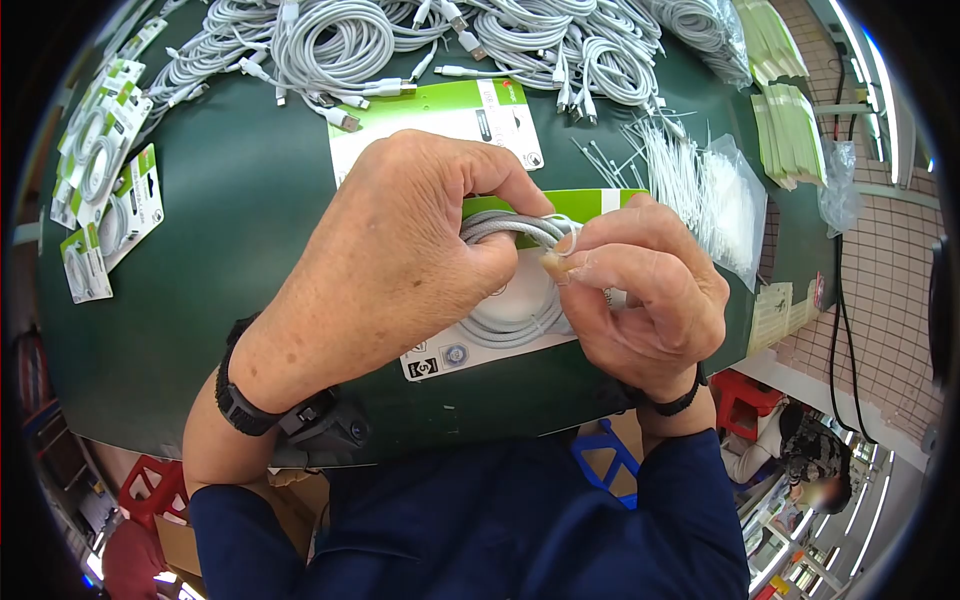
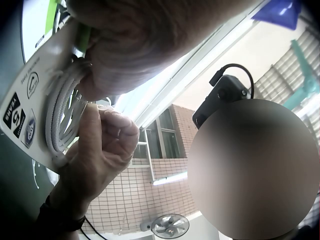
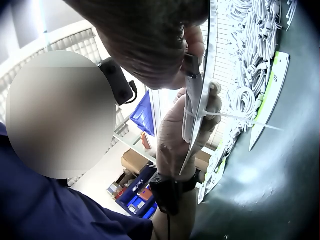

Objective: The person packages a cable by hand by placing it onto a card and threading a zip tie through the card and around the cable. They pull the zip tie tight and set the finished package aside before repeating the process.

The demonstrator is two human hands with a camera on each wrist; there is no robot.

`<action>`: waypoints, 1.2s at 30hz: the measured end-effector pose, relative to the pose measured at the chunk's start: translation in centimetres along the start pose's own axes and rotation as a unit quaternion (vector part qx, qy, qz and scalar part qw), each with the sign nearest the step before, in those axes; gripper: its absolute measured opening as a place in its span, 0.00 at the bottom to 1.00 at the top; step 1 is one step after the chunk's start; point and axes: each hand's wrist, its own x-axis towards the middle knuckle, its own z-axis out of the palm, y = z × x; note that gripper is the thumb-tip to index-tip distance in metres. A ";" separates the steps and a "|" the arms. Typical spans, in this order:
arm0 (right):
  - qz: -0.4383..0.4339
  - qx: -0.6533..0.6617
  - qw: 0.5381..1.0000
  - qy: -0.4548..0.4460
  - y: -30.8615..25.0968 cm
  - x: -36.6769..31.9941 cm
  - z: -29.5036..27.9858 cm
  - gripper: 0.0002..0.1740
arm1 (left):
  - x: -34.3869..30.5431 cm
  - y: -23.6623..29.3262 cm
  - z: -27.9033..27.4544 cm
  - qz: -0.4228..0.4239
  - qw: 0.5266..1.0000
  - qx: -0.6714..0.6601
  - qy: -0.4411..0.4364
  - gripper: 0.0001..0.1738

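Note:
A coiled white cable lies against a white and green card, held up off the green table. The left hand grips the coil and card at the upper left, thumb on the coil. At the coil's upper right, the right hand pinches a thin white tie between thumb and forefinger. In the left wrist view the coil stands out from the card beside the right hand. A white tie crosses the card's edge in the right wrist view, near the left hand.
Coiled cables are heaped along the back of the green table. Another card lies behind the hands. Loose white ties and stacked green cards are at the right. Packed cards lie at the far left.

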 end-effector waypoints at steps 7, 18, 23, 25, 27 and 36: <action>-0.013 -0.023 1.000 -0.012 0.1 -0.1 0.0 0.19 | 0.0 -0.3 0.2 0.008 1.000 -0.001 0.006 0.16; -0.003 -0.023 1.000 0.008 -0.2 -0.3 0.3 0.20 | 0.0 -0.1 0.2 0.010 1.000 0.004 0.005 0.17; -0.040 -0.014 0.999 0.013 0.4 -0.1 0.5 0.20 | 0.0 -0.1 0.2 0.004 1.000 0.002 0.004 0.16; -0.054 -0.020 0.998 0.005 0.5 -0.3 0.4 0.20 | 0.0 -0.1 0.2 0.003 1.000 0.002 0.002 0.16; -0.072 -0.033 0.997 -0.007 0.6 -0.4 0.3 0.21 | 0.0 -0.1 0.2 0.004 1.000 0.001 0.002 0.15; -0.080 -0.046 0.995 -0.026 0.7 -0.2 0.6 0.23 | 0.2 -0.6 0.3 -0.003 1.000 -0.001 -0.017 0.11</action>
